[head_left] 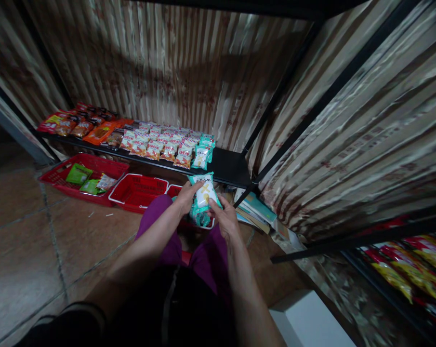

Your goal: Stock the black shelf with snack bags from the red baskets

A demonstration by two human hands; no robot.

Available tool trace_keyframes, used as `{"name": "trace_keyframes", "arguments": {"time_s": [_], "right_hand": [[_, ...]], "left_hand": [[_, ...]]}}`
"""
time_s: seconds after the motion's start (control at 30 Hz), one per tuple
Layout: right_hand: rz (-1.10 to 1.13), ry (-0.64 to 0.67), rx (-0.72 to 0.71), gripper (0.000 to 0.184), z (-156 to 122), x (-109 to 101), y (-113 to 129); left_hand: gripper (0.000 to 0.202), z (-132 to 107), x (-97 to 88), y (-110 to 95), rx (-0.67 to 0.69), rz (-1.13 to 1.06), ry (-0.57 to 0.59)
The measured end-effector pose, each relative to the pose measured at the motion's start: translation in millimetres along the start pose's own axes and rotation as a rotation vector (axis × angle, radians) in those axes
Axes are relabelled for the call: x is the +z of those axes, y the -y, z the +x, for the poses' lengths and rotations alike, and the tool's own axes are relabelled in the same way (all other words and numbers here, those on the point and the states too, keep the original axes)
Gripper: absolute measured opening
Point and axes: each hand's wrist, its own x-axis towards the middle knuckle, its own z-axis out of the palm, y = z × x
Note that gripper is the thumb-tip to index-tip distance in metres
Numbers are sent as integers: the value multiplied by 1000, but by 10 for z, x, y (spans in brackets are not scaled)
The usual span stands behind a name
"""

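Observation:
Between both hands is a teal and white snack bag (205,192), its front facing up at me. My left hand (187,196) grips its left edge, thumb on top. My right hand (223,212) pinches its lower right side. Below it, partly hidden by the hands and knees, a red basket (172,189) holds more teal bags (200,220). Beyond the hands, a few matching teal bags (201,155) stand at the right end of the snack row on the black shelf (229,165).
Rows of orange and white bags (154,149) and red bags (57,120) line the shelf. Two red baskets (137,192) sit on the floor at left, one with green packets (78,174). Papers (256,207) lie by the shelf leg. A white box (313,320) and another snack rack (402,270) are at right.

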Motion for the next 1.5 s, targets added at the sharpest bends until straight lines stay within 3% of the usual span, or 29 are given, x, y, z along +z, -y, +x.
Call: {"name": "trace_keyframes", "arguments": {"time_s": [0.27, 0.63, 1.0, 1.33, 1.4, 1.5], "right_hand": [[-3, 28, -25, 58, -51, 28, 31], [19, 34, -3, 56, -98, 20, 64], [9, 28, -38, 49, -132, -23, 26], [59, 45, -18, 51, -150, -16, -19], [33, 16, -65, 52, -140, 0, -29], [-86, -75, -173, 55, -93, -2, -53]], "left_hand": [[23, -28, 30, 12, -10, -29, -39], [29, 26, 0, 53, -24, -31, 9], [28, 2, 20, 66, -10, -40, -20], [38, -79, 37, 48, 41, 22, 61], [41, -72, 45, 60, 75, 62, 41], [51, -29, 45, 101, 151, 175, -91]]}}
